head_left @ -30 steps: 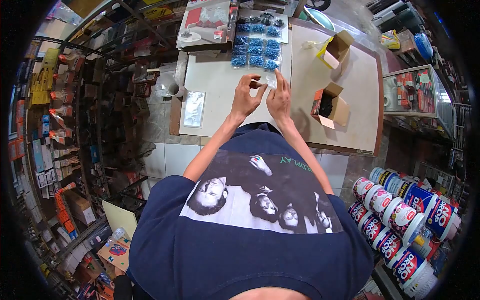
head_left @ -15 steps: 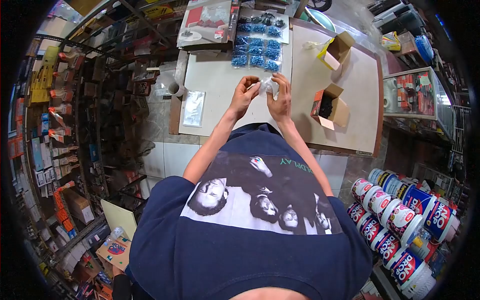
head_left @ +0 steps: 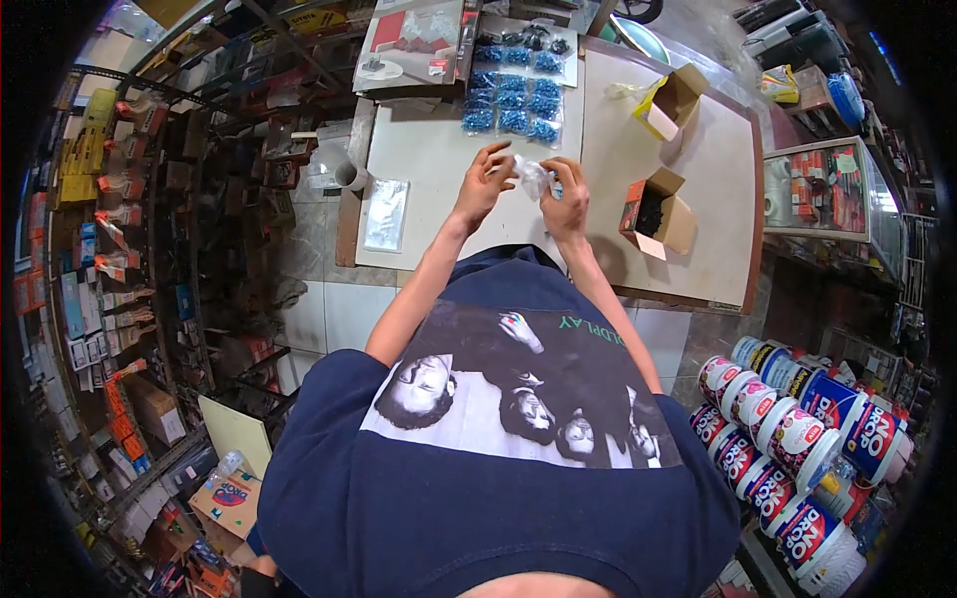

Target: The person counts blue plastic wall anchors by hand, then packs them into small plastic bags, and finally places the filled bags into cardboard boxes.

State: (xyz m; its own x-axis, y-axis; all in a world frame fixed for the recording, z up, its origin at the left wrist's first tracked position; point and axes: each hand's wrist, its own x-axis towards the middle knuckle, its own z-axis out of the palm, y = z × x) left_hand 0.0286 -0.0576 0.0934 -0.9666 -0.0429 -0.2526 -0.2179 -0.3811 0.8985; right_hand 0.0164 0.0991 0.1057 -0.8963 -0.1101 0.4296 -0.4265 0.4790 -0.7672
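A small clear plastic bag [head_left: 532, 179] is between my hands above the table. My right hand [head_left: 565, 199] pinches the bag at its right side. My left hand [head_left: 482, 187] is at the bag's left, its fingers partly spread and blurred; whether they touch the bag is hard to tell. Beyond my hands lie rows of clear packets [head_left: 512, 92] filled with small blue pieces, with packets of black pieces behind them. A stack of flat, empty-looking clear bags [head_left: 387, 215] lies to the left. An open orange box [head_left: 653, 211] of small black pieces stands to the right.
The table [head_left: 618, 274] has an open yellow box [head_left: 670, 103] at right and a large picture box [head_left: 409, 45] at back left. Shelves line the left. Paint buckets [head_left: 793, 434] are stacked at lower right, below a glass case [head_left: 822, 184]. Part of a person shows at lower left.
My left hand's fingers have loosened and moved slightly left and up. My right hand has shifted a little right and down with the bag. The person at lower left has shifted.
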